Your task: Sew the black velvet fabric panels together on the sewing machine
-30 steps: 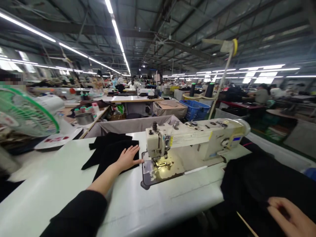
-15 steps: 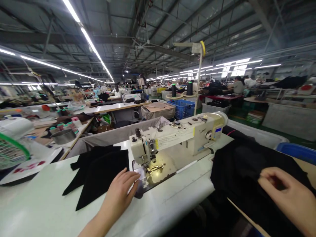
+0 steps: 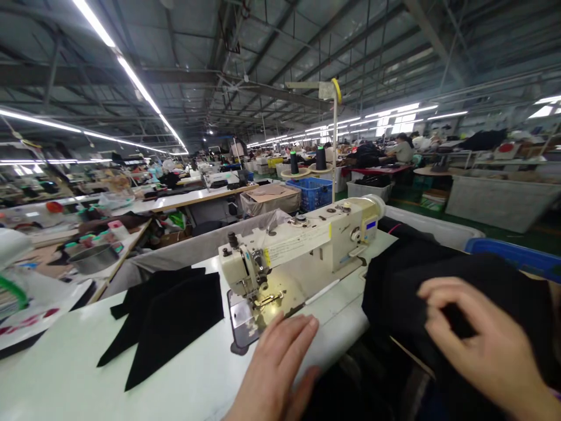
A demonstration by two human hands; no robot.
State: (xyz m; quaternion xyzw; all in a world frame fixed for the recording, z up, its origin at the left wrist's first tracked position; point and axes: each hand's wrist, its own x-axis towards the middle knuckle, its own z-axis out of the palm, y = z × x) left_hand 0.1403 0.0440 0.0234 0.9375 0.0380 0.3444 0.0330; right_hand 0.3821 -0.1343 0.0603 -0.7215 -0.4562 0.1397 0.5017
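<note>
My left hand (image 3: 280, 362) reaches over the front of the white table, its fingers stretched out, just in front of the sewing machine (image 3: 298, 240). Nothing shows in its grasp. The machine's needle plate and presser foot (image 3: 268, 299) lie just beyond the fingertips, with no cloth under them. On the right, my right hand (image 3: 477, 333) is curled, thumb and fingers brought together against a large heap of black fabric (image 3: 394, 280); the exact pinch point is hard to see. Several cut black fabric pieces (image 3: 175, 321) lie overlapped on the table left of the machine.
The white tabletop (image 3: 65, 362) surrounds the machine. A fan (image 3: 13, 292) stands at far left, near a metal bowl (image 3: 94, 257). Black thread cones (image 3: 321, 158) and a blue crate (image 3: 313, 193) are behind the machine. A blue bin (image 3: 517, 254) sits at right. Other people work far off.
My left hand has moved right, from beside the cut pieces to in front of the needle area. My right hand has shifted left over the black fabric. The view has turned slightly right.
</note>
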